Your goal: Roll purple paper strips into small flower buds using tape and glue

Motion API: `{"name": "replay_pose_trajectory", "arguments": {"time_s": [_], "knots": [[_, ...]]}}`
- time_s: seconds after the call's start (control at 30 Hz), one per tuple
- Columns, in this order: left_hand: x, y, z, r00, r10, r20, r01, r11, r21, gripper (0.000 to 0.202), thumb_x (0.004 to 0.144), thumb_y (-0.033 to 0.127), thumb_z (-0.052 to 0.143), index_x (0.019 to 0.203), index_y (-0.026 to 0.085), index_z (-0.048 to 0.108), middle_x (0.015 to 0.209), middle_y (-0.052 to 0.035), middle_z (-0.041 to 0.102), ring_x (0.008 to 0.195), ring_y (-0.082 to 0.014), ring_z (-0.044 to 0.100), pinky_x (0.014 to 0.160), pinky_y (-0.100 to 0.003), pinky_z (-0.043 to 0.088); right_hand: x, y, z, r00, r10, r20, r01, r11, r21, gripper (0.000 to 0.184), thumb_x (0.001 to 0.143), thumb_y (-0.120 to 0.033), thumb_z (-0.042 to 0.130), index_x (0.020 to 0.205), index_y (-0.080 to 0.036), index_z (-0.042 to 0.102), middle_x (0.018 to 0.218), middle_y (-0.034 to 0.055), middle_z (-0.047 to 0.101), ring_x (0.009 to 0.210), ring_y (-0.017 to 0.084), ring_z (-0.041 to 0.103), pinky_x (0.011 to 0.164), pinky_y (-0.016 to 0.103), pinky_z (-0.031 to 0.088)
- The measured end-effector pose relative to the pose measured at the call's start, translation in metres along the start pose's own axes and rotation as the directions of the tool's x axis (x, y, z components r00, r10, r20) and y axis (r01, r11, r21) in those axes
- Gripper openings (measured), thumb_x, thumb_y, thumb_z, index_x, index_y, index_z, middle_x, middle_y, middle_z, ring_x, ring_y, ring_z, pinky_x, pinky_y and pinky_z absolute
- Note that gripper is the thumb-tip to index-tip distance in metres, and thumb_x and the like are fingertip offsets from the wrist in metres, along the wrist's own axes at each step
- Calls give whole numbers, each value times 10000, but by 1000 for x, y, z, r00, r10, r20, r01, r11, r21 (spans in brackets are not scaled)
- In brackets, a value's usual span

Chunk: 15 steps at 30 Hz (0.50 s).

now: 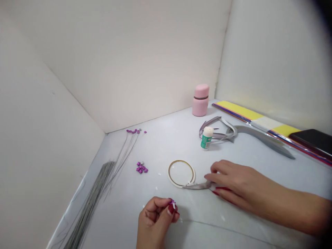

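Small paper-craft work, mid-job by the looks of it. Left grip (155, 218) low at the front of the view, wrist down, thumb and forefinger pressed together on a tiny pale scrap (173, 204), other fingers curled in. Right grip (233, 183) reaching in from the right, forearm lying low across the surface (166, 138), fingers closed on a folded grey paper strip (198, 186), with the strip's far end touching the lower edge of a gold-rimmed ring (181, 160). Seems like the strip-on-ring bit is the step in hand, so that spot probably calls for a steady hold, nothing rushed, and the scrap needs a careful pinch too.

Just beyond the ring, a small glue bottle (206, 138) with a white cap and green label, right beside a loose tangle of curled grey strips (220, 129). Longer grey strip (264, 140) off to the right, a pink jar (200, 100) back in the corner. Over on the left, little purple flower bits (141, 168) in a small pile, more on thin wire stems (135, 131), next to a bundle of grey wires (90, 197). Along the back right, a pack of coloured paper (238, 110) with a dark phone (311, 141) lying on it.
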<state>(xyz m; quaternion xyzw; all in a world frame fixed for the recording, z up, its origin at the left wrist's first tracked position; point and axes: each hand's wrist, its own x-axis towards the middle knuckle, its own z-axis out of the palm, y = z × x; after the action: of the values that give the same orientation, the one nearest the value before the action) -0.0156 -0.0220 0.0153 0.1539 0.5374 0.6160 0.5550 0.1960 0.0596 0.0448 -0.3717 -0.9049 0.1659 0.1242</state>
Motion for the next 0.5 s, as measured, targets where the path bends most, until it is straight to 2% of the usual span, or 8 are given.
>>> {"name": "replay_pose_trajectory", "arguments": {"time_s": [0.07,0.13,0.23,0.33,0.4,0.5], "knots": [[-3,-2,2,999,50,2,-50,998,37,242,412,273,825,530,128,670,442,4,650,401,-64,569,447,-131,457,5,-23,0,996,-94,3,93,992,80,148,806,-185,492,910,-223,589,822,43,573,771,176,536,673,280,420],[-5,-3,4,996,91,11,-92,994,64,226,423,265,821,537,134,677,446,7,651,416,-62,571,454,-121,448,10,-45,5,990,-138,4,136,978,156,133,831,-215,476,917,-208,577,832,44,578,767,166,531,677,269,409],[-7,-4,5,992,118,32,-120,991,62,212,425,260,819,537,143,682,463,1,663,433,-64,568,460,-119,437,17,-65,18,975,-223,-17,223,965,137,167,854,-213,418,861,-169,579,800,62,582,745,174,523,651,275,389],[-7,-5,5,994,111,21,-112,992,53,217,411,267,820,534,151,684,480,-7,675,448,-79,573,472,-138,446,21,-66,27,959,-284,-22,285,954,90,236,866,-152,348,829,-158,581,748,61,577,699,168,517,625,277,368],[-8,-4,5,994,107,12,-107,992,69,218,411,270,819,533,150,684,469,-8,669,445,-83,574,469,-142,446,22,-63,29,958,-287,-31,288,950,122,241,858,-108,335,839,-159,569,748,48,574,697,156,514,639,268,364],[-8,-2,6,997,71,2,-71,994,81,229,406,284,820,527,148,680,436,2,649,416,-79,564,453,-149,453,21,-58,30,982,-183,-45,188,943,276,190,849,-97,361,838,-174,534,758,13,565,680,117,507,632,219,365]]}}
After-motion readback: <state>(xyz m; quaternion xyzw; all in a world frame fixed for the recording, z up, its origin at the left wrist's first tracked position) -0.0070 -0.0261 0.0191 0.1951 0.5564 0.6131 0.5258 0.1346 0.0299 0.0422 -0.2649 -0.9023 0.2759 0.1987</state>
